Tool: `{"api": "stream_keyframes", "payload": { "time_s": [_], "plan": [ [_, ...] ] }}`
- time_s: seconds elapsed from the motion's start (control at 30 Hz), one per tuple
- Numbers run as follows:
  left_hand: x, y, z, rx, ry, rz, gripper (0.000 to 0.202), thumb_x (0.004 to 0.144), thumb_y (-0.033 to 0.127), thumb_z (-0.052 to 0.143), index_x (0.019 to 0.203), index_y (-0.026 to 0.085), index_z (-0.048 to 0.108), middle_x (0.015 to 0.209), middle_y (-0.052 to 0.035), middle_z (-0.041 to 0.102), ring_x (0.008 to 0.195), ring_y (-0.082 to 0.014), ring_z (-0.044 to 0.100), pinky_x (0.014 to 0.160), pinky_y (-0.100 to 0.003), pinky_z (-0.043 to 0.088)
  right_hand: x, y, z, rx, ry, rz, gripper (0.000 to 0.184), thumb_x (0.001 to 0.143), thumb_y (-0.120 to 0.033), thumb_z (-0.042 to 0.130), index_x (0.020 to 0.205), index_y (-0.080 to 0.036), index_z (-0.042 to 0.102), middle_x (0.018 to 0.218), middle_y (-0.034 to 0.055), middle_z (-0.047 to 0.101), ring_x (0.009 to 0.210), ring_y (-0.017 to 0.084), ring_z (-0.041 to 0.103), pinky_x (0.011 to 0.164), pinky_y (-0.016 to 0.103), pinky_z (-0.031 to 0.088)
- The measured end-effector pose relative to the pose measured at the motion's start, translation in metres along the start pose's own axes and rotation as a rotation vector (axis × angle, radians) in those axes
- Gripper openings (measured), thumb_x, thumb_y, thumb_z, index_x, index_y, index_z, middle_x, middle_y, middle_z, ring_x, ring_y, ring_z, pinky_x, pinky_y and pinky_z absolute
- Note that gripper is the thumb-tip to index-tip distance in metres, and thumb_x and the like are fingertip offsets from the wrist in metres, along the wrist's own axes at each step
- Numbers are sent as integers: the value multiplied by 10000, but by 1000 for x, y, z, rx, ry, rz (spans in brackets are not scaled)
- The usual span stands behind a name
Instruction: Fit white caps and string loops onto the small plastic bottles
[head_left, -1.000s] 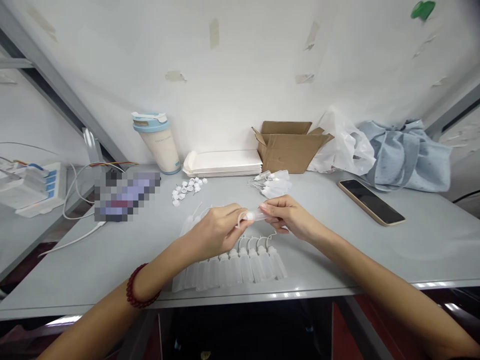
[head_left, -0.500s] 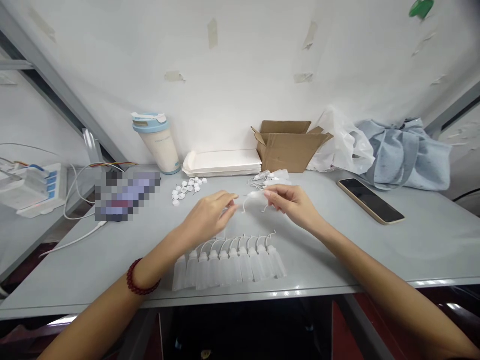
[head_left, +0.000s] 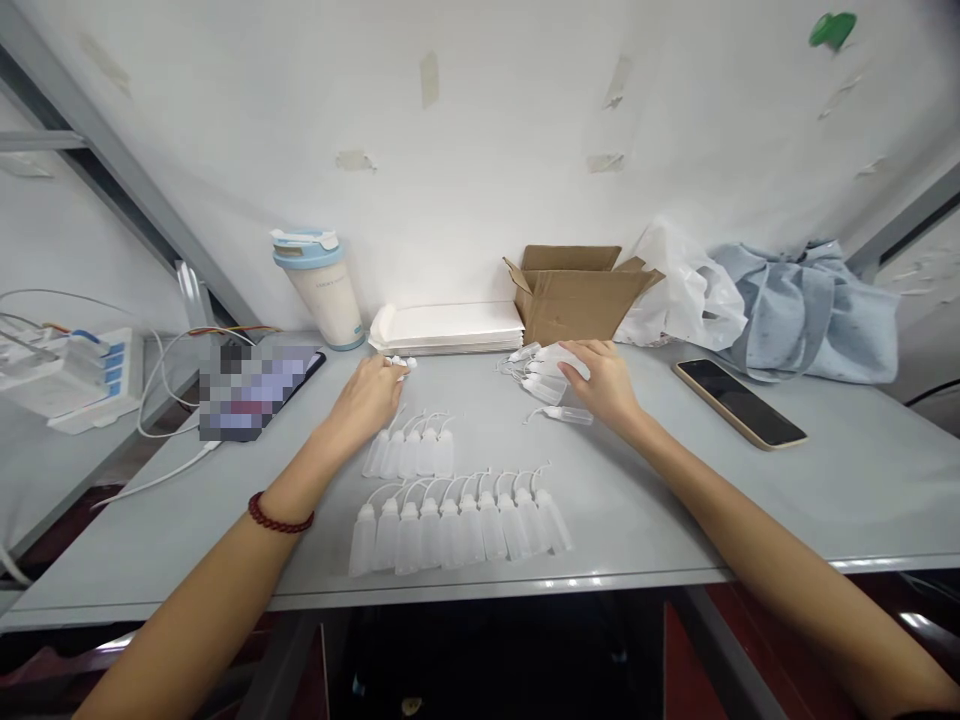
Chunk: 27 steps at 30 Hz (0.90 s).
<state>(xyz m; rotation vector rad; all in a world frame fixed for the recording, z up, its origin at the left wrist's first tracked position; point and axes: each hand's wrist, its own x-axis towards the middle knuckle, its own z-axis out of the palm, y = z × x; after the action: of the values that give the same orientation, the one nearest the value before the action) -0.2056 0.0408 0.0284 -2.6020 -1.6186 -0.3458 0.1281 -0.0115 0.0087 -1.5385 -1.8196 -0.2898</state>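
Observation:
My left hand (head_left: 370,398) is over the small white caps (head_left: 409,363) at the back left, fingers bent down and mostly covering them. Whatever lies under its fingertips is hidden. At the back, my right hand (head_left: 604,380) has thumb and fingers around the end of a translucent plastic bottle (head_left: 551,357) in a loose pile. Another bottle (head_left: 568,414) with a thin white tube lies just in front of that pile. Two rows of capped bottles with curved tubes lie on the table: a shorter back row (head_left: 409,455) and a longer front row (head_left: 450,535).
Behind the hands stand a cream tumbler (head_left: 326,300), a stack of white trays (head_left: 450,325) and an open cardboard box (head_left: 574,305). A phone (head_left: 739,403), a plastic bag (head_left: 686,290) and a blue cloth bag (head_left: 840,320) are at right. Another phone (head_left: 259,395) with a cable lies left.
My hands have moved apart from the middle, where the right held a small tubed piece. The left went back-left onto the caps; the right went back to the bottle pile.

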Motion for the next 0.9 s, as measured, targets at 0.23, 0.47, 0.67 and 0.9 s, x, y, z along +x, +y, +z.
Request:
{"api": "stream_keyframes", "payload": {
  "time_s": [0.23,0.47,0.67,0.9],
  "plan": [
    [3,-1,9,-3,-34,14,349,851,146,389,1045,116,678,964,-147,630,956,-282,579,819,-372,462,4,-34,-40,142,-129,38,179,834,-299,503,820,-171,627,773,86,655,740,221,578,659,329,437],
    [2,1,7,8,-5,-13,255,830,179,440,937,92,654,955,-175,639,942,-311,600,800,-393,474,-5,-81,-84,433,-1424,67,387,850,-371,451,530,-159,504,464,-5,538,413,98,497,486,234,390],
    [-1,9,-2,-45,42,-41,224,848,257,476,961,123,615,996,-143,658,975,-297,599,802,-385,480,-14,-90,-77,349,-1576,51,352,799,-313,470,482,-163,499,429,-10,543,380,108,517,484,246,418],
    [-10,41,-20,-461,84,-14,152,802,323,590,826,173,599,870,-56,697,811,-213,638,759,-344,502,-14,-85,-69,296,-1476,50,396,770,-300,491,397,-174,463,394,0,543,356,110,505,476,254,428]
  ]
}}
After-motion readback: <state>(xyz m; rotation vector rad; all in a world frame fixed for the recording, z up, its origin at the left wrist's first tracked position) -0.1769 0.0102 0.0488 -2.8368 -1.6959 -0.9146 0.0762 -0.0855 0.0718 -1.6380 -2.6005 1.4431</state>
